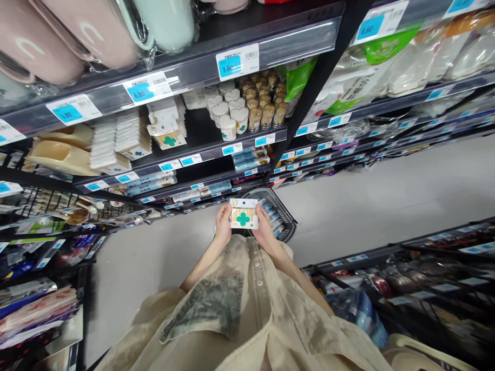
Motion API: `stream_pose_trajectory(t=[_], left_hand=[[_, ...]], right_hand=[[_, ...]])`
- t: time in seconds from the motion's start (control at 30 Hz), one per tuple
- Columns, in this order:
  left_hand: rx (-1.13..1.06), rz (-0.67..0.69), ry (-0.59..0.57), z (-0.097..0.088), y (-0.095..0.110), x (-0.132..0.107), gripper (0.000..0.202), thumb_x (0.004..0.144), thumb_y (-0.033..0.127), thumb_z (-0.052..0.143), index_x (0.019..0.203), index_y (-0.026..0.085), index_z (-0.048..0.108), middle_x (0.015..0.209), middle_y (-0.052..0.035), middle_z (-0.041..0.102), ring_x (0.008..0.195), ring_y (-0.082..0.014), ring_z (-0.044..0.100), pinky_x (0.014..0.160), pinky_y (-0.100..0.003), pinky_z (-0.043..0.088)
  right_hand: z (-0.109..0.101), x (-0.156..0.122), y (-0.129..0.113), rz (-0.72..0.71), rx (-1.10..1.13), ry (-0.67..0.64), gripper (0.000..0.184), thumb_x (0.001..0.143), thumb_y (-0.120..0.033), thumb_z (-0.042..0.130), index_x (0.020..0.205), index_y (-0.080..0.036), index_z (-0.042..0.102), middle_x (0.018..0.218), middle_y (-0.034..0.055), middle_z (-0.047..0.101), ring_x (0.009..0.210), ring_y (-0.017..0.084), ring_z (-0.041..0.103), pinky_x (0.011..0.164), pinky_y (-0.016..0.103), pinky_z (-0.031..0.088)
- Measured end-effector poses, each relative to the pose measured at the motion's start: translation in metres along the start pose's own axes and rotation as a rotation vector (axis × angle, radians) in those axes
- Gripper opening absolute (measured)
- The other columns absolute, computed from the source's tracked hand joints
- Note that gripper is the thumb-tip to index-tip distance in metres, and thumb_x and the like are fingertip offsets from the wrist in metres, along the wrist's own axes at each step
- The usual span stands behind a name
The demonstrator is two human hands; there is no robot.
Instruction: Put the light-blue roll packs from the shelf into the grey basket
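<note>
In front of my body I hold a small flat white packet point(243, 213) with a green four-leaf mark and a hang hole at its top edge. Its contents look pale yellow, but I cannot make out what they are. My left hand point(223, 222) grips the left edge, thumb on the front. The right edge is pinched by my right hand point(264, 225). Similar packets point(168, 134) stand in a row on the shelf ahead. Just beyond my right hand, a dark basket point(289, 211) on the floor contains several blue-and-white packages point(273, 213), partly hidden by my arm.
Left of the similar packets are white boxes point(106, 148) and cream scoop-like holders point(62, 152). White-lidded tubs point(229, 112) and gold-lidded jars point(266, 107) stand to the right. Pink and mint mugs point(164, 15) fill the upper shelf. Grey floor point(352, 205) runs between shelving on both sides.
</note>
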State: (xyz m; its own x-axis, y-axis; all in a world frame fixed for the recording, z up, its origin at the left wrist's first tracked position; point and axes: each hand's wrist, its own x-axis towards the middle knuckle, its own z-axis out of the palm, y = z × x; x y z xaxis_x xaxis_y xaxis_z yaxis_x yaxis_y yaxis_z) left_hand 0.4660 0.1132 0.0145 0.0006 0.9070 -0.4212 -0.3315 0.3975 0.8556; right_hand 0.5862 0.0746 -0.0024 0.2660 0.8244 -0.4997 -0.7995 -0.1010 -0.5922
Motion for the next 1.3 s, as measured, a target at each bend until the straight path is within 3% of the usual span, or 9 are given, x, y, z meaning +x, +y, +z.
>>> stream_pose_trajectory(t=[0.43, 0.63, 0.87, 1.1, 1.3], left_hand=[[0.025, 0.048, -0.015, 0.007, -0.002, -0.003, 0.065, 0.068, 0.078, 0.084, 0.082, 0.023, 0.051, 0.066, 0.0059, 0.059, 0.058, -0.0120, 0.054, 0.056, -0.022, 0.043], [0.021, 0.062, 0.001, 0.008, -0.002, -0.002, 0.063, 0.070, 0.076, 0.084, 0.083, 0.023, 0.054, 0.067, 0.0054, 0.062, 0.057, -0.0128, 0.057, 0.055, -0.023, 0.044], [-0.022, -0.003, -0.003, 0.006, 0.000, 0.004, 0.059, 0.068, 0.071, 0.088, 0.085, 0.021, 0.061, 0.072, 0.0024, 0.068, 0.063, -0.0142, 0.063, 0.062, -0.025, 0.050], [-0.101, -0.106, -0.022, 0.007, -0.003, 0.007, 0.065, 0.058, 0.071, 0.094, 0.087, 0.019, 0.068, 0.080, -0.0016, 0.076, 0.068, -0.0165, 0.069, 0.067, -0.028, 0.053], [-0.117, -0.173, -0.050, 0.005, -0.004, 0.009, 0.060, 0.064, 0.065, 0.095, 0.092, 0.018, 0.070, 0.086, -0.0037, 0.079, 0.074, -0.0194, 0.074, 0.073, -0.031, 0.056]], right_hand=[[0.003, 0.001, -0.008, 0.001, -0.035, 0.004, 0.044, 0.078, -0.062, 0.088, 0.095, -0.025, 0.070, 0.095, 0.0027, 0.083, 0.105, 0.028, 0.079, 0.084, 0.038, 0.067], [0.002, 0.002, -0.009, 0.006, -0.015, 0.005, 0.044, 0.075, -0.059, 0.091, 0.092, -0.025, 0.070, 0.091, 0.0027, 0.083, 0.101, 0.030, 0.080, 0.082, 0.039, 0.068], [0.003, 0.003, -0.007, -0.002, -0.045, -0.007, 0.045, 0.077, -0.062, 0.089, 0.094, -0.025, 0.070, 0.090, 0.0020, 0.081, 0.099, 0.028, 0.079, 0.081, 0.037, 0.067], [-0.001, 0.003, -0.004, -0.072, -0.069, 0.033, 0.047, 0.072, -0.061, 0.092, 0.081, -0.025, 0.063, 0.074, -0.0032, 0.074, 0.086, 0.022, 0.077, 0.077, 0.033, 0.064], [-0.007, 0.005, -0.003, -0.109, -0.090, 0.050, 0.047, 0.071, -0.062, 0.091, 0.079, -0.025, 0.064, 0.071, -0.0042, 0.071, 0.082, 0.021, 0.074, 0.076, 0.032, 0.063]])
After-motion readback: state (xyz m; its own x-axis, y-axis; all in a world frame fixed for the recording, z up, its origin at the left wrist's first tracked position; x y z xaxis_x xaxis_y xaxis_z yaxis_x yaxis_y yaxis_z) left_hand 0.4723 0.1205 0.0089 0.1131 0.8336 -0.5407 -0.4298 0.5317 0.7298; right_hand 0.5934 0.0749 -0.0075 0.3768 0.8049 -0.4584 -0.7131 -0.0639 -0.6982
